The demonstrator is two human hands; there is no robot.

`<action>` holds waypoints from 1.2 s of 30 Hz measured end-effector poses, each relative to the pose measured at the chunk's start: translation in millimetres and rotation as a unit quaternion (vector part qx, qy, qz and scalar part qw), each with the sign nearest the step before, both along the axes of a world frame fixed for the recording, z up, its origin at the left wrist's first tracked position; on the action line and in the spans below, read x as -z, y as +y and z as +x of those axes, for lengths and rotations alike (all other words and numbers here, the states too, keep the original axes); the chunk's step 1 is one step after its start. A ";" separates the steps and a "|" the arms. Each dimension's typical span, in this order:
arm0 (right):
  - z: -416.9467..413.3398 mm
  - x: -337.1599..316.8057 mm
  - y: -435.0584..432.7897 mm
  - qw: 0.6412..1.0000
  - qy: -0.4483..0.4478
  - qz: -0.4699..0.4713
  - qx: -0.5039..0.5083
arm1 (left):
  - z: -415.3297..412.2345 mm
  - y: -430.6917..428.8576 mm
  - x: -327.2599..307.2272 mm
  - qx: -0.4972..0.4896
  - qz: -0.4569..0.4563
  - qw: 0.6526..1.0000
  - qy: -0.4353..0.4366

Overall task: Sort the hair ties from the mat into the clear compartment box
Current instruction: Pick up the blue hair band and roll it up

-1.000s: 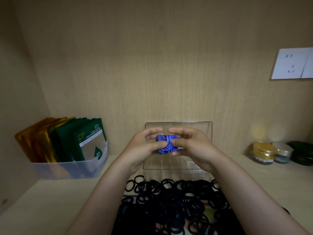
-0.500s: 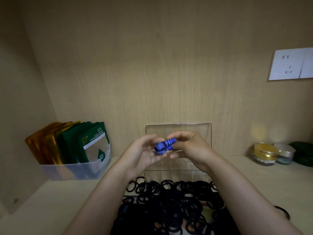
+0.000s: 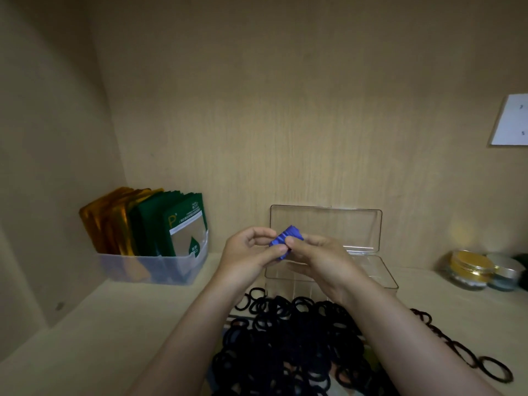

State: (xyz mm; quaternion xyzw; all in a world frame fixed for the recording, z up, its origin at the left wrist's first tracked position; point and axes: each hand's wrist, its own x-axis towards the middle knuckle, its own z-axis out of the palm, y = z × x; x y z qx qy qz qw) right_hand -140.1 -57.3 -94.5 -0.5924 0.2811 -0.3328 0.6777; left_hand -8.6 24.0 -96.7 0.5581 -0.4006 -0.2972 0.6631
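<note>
The black hair ties (image 3: 291, 344) are lying heaped below the fingers. The left hand (image 3: 245, 252) and right hand (image 3: 320, 258) are pinching the blue hair tie (image 3: 285, 238), fingertips clamped, bunching it steeper than before. The clear compartment box (image 3: 371, 270) is standing open behind.

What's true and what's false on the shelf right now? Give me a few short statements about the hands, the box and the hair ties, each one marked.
1. The left hand and the right hand both pinch the blue hair tie. True.
2. The clear box has its lid shut. False: the lid stands open, upright at the back wall.
3. The black hair ties lie heaped in front of the box. True.
4. The tub of packets stands to the right of the box. False: it stands to the left; the jars are on the right.
5. The blue hair tie lies in a compartment. False: the hands hold it up, off the box.
</note>
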 end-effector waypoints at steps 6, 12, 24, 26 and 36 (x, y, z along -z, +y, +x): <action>8.2 3.9 -6.5 0.984 0.108 -0.103 0.101 | 35.1 -3.9 25.1 -0.032 0.056 0.988 -0.140; 35.8 -4.6 -16.7 0.930 0.289 -0.201 0.108 | 36.0 -17.7 49.2 -0.010 0.104 0.982 -0.160; 76.4 -18.0 -23.6 0.765 0.564 -0.307 0.052 | 33.7 -14.1 53.8 0.016 0.048 0.986 -0.162; 74.2 -11.3 -23.1 0.759 0.550 -0.340 0.075 | 34.7 -13.1 54.6 0.016 0.054 0.983 -0.173; 35.9 0.0 4.1 0.682 0.486 -0.542 0.065 | 37.6 -15.3 59.9 -0.002 0.068 0.976 -0.207</action>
